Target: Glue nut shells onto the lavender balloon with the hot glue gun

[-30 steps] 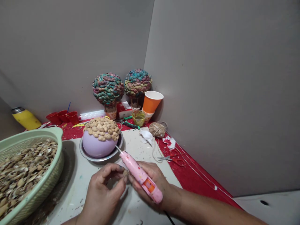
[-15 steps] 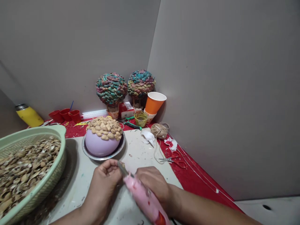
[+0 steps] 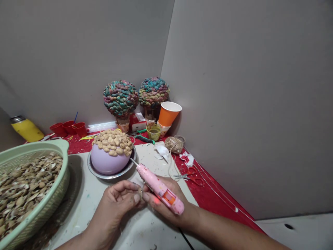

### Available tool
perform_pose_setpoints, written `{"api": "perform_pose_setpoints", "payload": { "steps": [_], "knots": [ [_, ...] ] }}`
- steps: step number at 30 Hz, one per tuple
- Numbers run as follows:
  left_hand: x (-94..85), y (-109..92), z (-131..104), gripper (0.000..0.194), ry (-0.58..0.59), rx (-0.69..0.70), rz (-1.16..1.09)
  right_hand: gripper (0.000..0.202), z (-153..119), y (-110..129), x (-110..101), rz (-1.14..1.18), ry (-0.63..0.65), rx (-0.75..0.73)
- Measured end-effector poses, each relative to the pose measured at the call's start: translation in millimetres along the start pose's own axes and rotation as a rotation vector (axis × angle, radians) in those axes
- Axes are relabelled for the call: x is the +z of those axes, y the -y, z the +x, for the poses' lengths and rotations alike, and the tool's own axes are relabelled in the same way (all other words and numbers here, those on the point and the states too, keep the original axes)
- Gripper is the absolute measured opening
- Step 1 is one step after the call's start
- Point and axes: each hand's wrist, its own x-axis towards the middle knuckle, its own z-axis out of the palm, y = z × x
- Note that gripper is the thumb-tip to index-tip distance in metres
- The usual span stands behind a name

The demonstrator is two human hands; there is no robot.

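Observation:
A pink glue gun (image 3: 156,185) is held in my right hand (image 3: 173,199), its metal tip pointing up and left near the bowl's rim. Between the thumb and fingers of my left hand (image 3: 118,201) is a small peanut shell (image 3: 140,194); my right fingertips are close to it or touching it. Beyond my hands, a lilac ball (image 3: 108,161) rests in a metal bowl (image 3: 109,177), its top covered with peanut shells (image 3: 114,140).
A green basket (image 3: 66,166) of shells stands at the left. Behind are red cups (image 3: 80,129), two colourful shell-covered balls (image 3: 121,97), an orange cup (image 3: 169,114) and pliers (image 3: 145,139). Twine (image 3: 174,144) and scissors (image 3: 194,177) lie at the right.
The glue gun has swung from the lower middle to a raised position, its tip now up by the bowl. My hands have come together around the small shell. The view has shifted slightly.

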Motion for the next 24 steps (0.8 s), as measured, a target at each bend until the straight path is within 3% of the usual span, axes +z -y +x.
{"api": "perform_pose_setpoints", "payload": {
  "steps": [12, 18, 24],
  "knots": [
    [-2.2, 0, -1, 0.019, -0.077, 0.101, 0.21, 0.019, 1, -5, 2, -0.096, 0.039, -0.077],
    [0.2, 8, -2, 0.02, -0.07, 0.028, 0.042, 0.022, 4, -12, 0, -0.283, -0.049, -0.475],
    [5.2, 5, -8, 0.012, -0.069, -0.055, -0.083, 0.024, 4, -8, -1, -0.296, -0.03, -0.669]
  ]
}}
